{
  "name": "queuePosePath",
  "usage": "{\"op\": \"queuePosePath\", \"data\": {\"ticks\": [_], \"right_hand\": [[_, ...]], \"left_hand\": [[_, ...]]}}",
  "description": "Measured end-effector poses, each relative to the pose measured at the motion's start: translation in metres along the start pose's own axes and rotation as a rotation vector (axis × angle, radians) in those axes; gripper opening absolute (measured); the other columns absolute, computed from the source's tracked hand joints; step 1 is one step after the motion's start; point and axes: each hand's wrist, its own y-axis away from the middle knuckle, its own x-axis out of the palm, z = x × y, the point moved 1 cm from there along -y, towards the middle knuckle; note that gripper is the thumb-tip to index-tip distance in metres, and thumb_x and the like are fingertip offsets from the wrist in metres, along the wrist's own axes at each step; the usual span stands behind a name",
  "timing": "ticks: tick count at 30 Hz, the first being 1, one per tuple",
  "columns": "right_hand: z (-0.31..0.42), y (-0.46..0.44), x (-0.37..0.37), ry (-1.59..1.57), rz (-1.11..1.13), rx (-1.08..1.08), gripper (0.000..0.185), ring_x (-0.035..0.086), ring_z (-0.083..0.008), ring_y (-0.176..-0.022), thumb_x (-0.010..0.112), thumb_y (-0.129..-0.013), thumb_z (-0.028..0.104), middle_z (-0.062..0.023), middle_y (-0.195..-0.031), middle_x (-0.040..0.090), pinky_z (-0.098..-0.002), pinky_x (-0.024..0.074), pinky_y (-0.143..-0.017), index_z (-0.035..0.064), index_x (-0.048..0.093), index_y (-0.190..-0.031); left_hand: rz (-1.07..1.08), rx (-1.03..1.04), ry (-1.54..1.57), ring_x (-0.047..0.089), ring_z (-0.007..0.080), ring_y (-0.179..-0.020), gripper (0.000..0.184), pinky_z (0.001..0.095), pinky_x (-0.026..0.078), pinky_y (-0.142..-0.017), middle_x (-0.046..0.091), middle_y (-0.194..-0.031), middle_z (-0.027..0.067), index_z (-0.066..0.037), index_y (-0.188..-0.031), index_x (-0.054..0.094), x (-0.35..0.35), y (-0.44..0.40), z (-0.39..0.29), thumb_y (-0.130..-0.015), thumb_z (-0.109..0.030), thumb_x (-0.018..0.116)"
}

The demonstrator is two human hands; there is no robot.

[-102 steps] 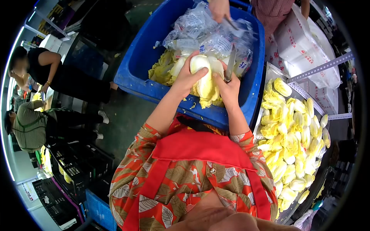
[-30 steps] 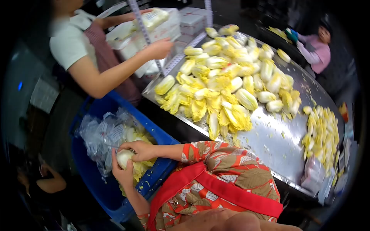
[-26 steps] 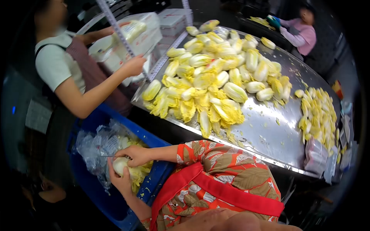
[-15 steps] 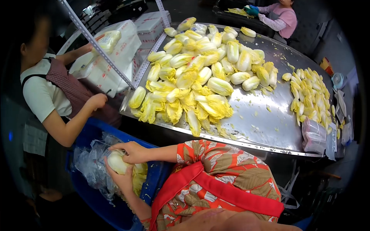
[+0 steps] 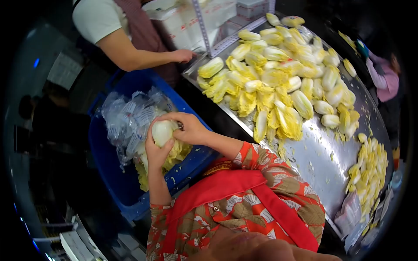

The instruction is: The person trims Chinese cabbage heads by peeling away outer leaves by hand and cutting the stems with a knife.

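Observation:
A pale napa cabbage [image 5: 163, 132] is between my two hands, over the blue bin [image 5: 106, 174]. My left hand [image 5: 157, 150] is wrapped round its lower side. My right hand [image 5: 188, 128] closes round a knife whose dark handle barely shows; the blade cannot be made out, and the fingers touch the cabbage's right side. Below the hands, yellow leaves [image 5: 176, 154] lie in the bin beside crumpled clear plastic bags [image 5: 133, 117].
A metal table [image 5: 311, 163] at the right bears a large heap of cabbages [image 5: 278, 78] and a smaller heap [image 5: 370, 169]. A co-worker's arm [image 5: 135, 56] reaches past the bin toward a perforated post. White boxes [image 5: 178, 26] stand behind. Another person [image 5: 385, 78] is at far right.
The view has swung, so bin and table sit further right. The cabbage stays between my hands. The knife blade, visible earlier, no longer shows. The co-worker's head has left the view.

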Motion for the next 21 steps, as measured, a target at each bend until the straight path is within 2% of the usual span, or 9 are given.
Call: {"op": "queuePosePath", "data": {"ticks": [1,3,4,7,11,13,16,19,21], "right_hand": [[0.005,-0.002,0.003,-0.013,0.023,-0.002,0.049,0.062,-0.0317,-0.094,0.053,-0.066,0.002,-0.016,-0.102,0.064,-0.0354,0.0489,-0.081,0.0076,0.06,-0.114],[0.018,-0.006,0.004,-0.178,0.01,0.164,0.049,0.061,-0.0179,-0.095,0.051,-0.067,0.0,-0.012,-0.103,0.064,-0.0284,0.0467,-0.083,0.0035,0.059,-0.115],[0.018,-0.008,0.005,-0.168,0.026,0.166,0.047,0.063,-0.0266,-0.097,0.052,-0.067,0.002,-0.0144,-0.106,0.065,-0.0303,0.0487,-0.081,0.0049,0.06,-0.114],[0.021,-0.01,0.005,-0.121,0.11,0.103,0.05,0.061,-0.0262,-0.104,0.05,-0.067,-0.001,-0.0157,-0.109,0.064,-0.0305,0.0456,-0.089,0.0051,0.06,-0.115],[0.005,-0.013,0.007,-0.353,0.138,0.191,0.045,0.061,-0.0148,-0.093,0.052,-0.066,0.0,-0.0096,-0.101,0.067,-0.0267,0.0458,-0.085,0.0039,0.063,-0.11],[-0.003,-0.014,0.008,-0.209,0.116,0.233,0.044,0.059,-0.0109,-0.087,0.053,-0.067,0.0,-0.007,-0.096,0.067,-0.0248,0.0465,-0.081,0.0022,0.063,-0.109],[0.0,-0.014,0.011,-0.221,0.111,0.24,0.046,0.058,-0.0094,-0.087,0.054,-0.068,-0.002,-0.0035,-0.095,0.064,-0.0235,0.0461,-0.081,0.0007,0.061,-0.113],[-0.003,-0.016,0.01,-0.173,0.103,0.29,0.044,0.058,-0.0094,-0.087,0.053,-0.07,-0.002,-0.0034,-0.096,0.064,-0.0231,0.0456,-0.081,0.0001,0.061,-0.113],[0.002,-0.016,0.011,-0.133,0.079,0.276,0.043,0.06,-0.0116,-0.085,0.054,-0.07,-0.001,-0.0061,-0.095,0.066,-0.025,0.047,-0.079,0.0013,0.062,-0.112]], "left_hand": [[-0.04,0.013,0.066,0.052,0.0209,-0.113,0.069,0.0328,0.041,-0.097,0.051,-0.124,0.0121,0.001,-0.132,0.042,0.003,0.002,-0.005,-0.068,-0.009,0.068],[-0.105,0.019,0.126,0.051,0.0209,-0.113,0.07,0.0331,0.041,-0.097,0.051,-0.124,0.012,0.001,-0.132,0.042,-0.002,0.002,-0.008,-0.068,-0.009,0.068],[-0.082,0.013,0.162,0.051,0.0208,-0.113,0.07,0.0333,0.041,-0.097,0.051,-0.124,0.0118,0.001,-0.132,0.041,-0.005,0.002,-0.008,-0.068,-0.009,0.068],[-0.066,-0.015,0.197,0.052,0.0203,-0.113,0.073,0.0332,0.041,-0.097,0.052,-0.122,0.0111,0.001,-0.133,0.04,-0.014,0.008,-0.009,-0.068,-0.012,0.068],[-0.048,-0.114,0.397,0.053,0.0193,-0.11,0.074,0.0317,0.042,-0.095,0.053,-0.121,0.0105,0.002,-0.133,0.04,-0.028,0.019,0.013,-0.069,-0.021,0.069],[-0.028,-0.23,0.556,0.053,0.02,-0.11,0.069,0.0318,0.043,-0.094,0.053,-0.121,0.0108,0.002,-0.133,0.039,-0.032,0.023,0.026,-0.073,-0.02,0.067],[-0.136,-0.344,0.677,0.052,0.0216,-0.112,0.062,0.033,0.042,-0.096,0.053,-0.123,0.0114,0.001,-0.133,0.038,-0.024,0.024,0.027,-0.08,-0.02,0.062],[-0.241,-0.307,0.847,0.049,0.0214,-0.117,0.058,0.0331,0.04,-0.098,0.05,-0.125,0.0121,0.0,-0.133,0.039,-0.018,0.021,0.02,-0.083,-0.019,0.062],[-0.277,-0.298,0.66,0.049,0.0215,-0.116,0.058,0.0334,0.04,-0.098,0.051,-0.124,0.012,0.0,-0.132,0.039,-0.018,0.016,0.025,-0.083,-0.017,0.064]]}}
